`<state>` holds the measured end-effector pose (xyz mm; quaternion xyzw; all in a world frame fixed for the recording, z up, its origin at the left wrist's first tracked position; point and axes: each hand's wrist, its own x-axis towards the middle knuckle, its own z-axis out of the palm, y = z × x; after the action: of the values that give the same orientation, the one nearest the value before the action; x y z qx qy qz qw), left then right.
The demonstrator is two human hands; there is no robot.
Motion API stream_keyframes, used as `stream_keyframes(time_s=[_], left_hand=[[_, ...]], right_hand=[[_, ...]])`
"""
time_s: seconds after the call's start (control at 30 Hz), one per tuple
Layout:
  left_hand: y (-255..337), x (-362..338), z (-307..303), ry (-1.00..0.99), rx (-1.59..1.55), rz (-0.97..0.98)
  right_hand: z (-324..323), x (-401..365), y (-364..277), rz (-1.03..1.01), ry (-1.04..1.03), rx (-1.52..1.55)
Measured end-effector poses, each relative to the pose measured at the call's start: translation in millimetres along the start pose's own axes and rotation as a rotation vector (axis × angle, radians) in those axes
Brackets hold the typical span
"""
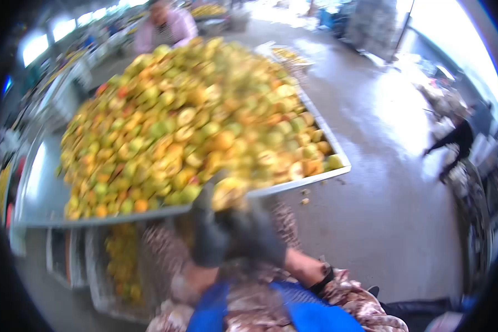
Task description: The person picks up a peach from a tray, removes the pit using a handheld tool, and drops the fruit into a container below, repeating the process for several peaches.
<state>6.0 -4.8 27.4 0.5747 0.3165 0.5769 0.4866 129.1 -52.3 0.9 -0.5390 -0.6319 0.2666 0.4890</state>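
Both hands wear dark gloves and are close together at the near edge of a metal table (pixel 149 212). My left hand (pixel 209 235) is closed on a cut yellow peach (pixel 228 193), its pale inner face showing. Right beside it, my right hand (pixel 258 235) is low and smeared by motion; its fingers cannot be made out, nor whether it touches the fruit. Just beyond the hands lies a large heap of yellow, green and orange peaches (pixel 171 133), many of them halved with open hollows.
Under the table's near side stands a crate (pixel 97 282) with yellow fruit inside. A person in pink (pixel 182 25) is at the far side. Another person in dark clothing (pixel 467 135) bends at the right. Small bits lie on the wet floor (pixel 371 221).
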Motion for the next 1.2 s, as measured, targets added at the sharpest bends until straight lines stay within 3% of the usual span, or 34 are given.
stream_keyframes(time_s=[0.03, 0.07, 0.13, 0.17, 0.27, 0.33, 0.4, 0.5, 0.57, 0.7, 0.77, 0.8, 0.87, 1.03, 1.2], left_hand=[[-2.2, -0.2, -0.5, 0.015, -0.074, -0.04], [-6.3, 2.4, 3.9, 0.022, -0.185, -0.095], [-9.8, 5.9, 3.2, 0.007, -0.395, -0.133], [5.6, 3.6, 4.8, -0.026, -0.098, -0.087], [18.5, -0.3, 0.7, -0.081, 0.538, 0.211], [14.2, -1.1, 2.1, -0.053, 0.669, 0.444], [11.4, -0.3, 5.4, 0.012, 0.543, 0.463], [8.4, 2.2, 8.6, -0.03, 0.266, 0.249], [2.9, -1.3, 3.3, -0.092, 0.24, 0.133], [5.2, -9.6, 6.3, -0.096, 0.492, 0.347], [15.3, -7.8, 12.2, -0.107, 0.202, 0.214], [19.6, -6.0, 12.5, -0.135, -0.13, -0.031], [28.0, -6.0, 17.2, -0.126, -0.388, -0.25], [58.0, -9.2, 36.3, -0.052, -0.068, -0.026], [67.9, -8.8, 38.5, -0.047, -0.226, -0.15]], right_hand=[[5.1, 0.2, 13.5, 0.107, 0.003, 0.032], [6.6, -3.8, 22.0, -0.203, 0.05, -0.337], [-0.4, 0.6, 11.1, -0.269, 0.097, -0.351], [-0.6, 2.0, -3.7, -0.079, 0.106, 0.06], [0.0, 4.1, 23.0, -0.185, 0.063, -0.18], [-5.6, 10.1, 30.8, -0.232, 0.024, -0.232], [-8.6, 10.3, 27.9, -0.268, 0.02, -0.197], [-15.0, 4.1, 10.1, -0.239, -0.011, -0.16], [-26.7, -1.6, 5.9, -0.152, -0.108, -0.211], [-28.2, -7.5, 14.0, -0.218, -0.11, -0.178], [-14.7, -12.3, 19.0, -0.212, -0.043, -0.133], [-15.8, -13.3, 16.0, -0.21, -0.033, -0.125], [-26.5, -18.7, 9.7, -0.225, -0.095, -0.141], [-19.7, -23.6, 5.1, -0.244, -0.068, -0.027], [-29.9, -29.4, -30.6, -0.094, -0.062, 0.229]])
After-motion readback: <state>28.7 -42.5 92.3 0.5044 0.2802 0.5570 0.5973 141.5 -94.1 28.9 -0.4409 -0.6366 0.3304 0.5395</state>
